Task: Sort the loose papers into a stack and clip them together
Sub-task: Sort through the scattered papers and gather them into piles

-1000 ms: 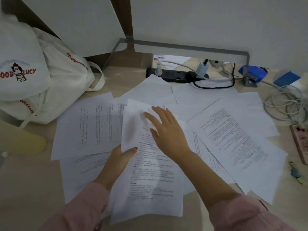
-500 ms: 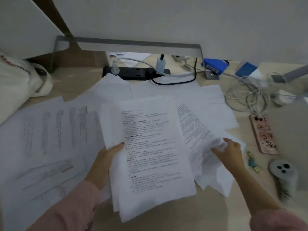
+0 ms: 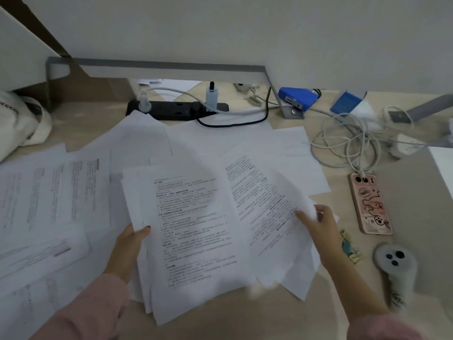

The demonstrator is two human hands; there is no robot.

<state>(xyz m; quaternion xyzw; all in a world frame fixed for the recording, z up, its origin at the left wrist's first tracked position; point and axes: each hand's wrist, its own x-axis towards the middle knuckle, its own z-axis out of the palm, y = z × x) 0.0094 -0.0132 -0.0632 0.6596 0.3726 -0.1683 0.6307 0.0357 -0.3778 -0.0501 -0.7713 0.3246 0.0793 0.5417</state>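
Note:
Printed white papers lie scattered over a beige desk (image 3: 232, 317). My left hand (image 3: 127, 249) grips the left edge of a small stack of printed sheets (image 3: 193, 231), thumb on top, in the middle foreground. My right hand (image 3: 318, 224) pinches the right edge of another printed sheet (image 3: 259, 200) and holds it partly lifted beside the stack. More loose sheets (image 3: 54, 197) spread to the left and behind. Small coloured clips (image 3: 350, 249) lie on the desk just right of my right wrist.
A black power strip (image 3: 176, 110) with plugs sits at the back. Tangled white cables (image 3: 348, 146), a pink-cased phone (image 3: 370, 204), a white controller (image 3: 394, 266) and blue boxes (image 3: 296, 98) occupy the right side. A white cloth bag (image 3: 19, 121) is at far left.
My right hand left the stack, reached right and took hold of a sheet, now lifting it toward the stack. The view swung right; the left hand keeps its grip.

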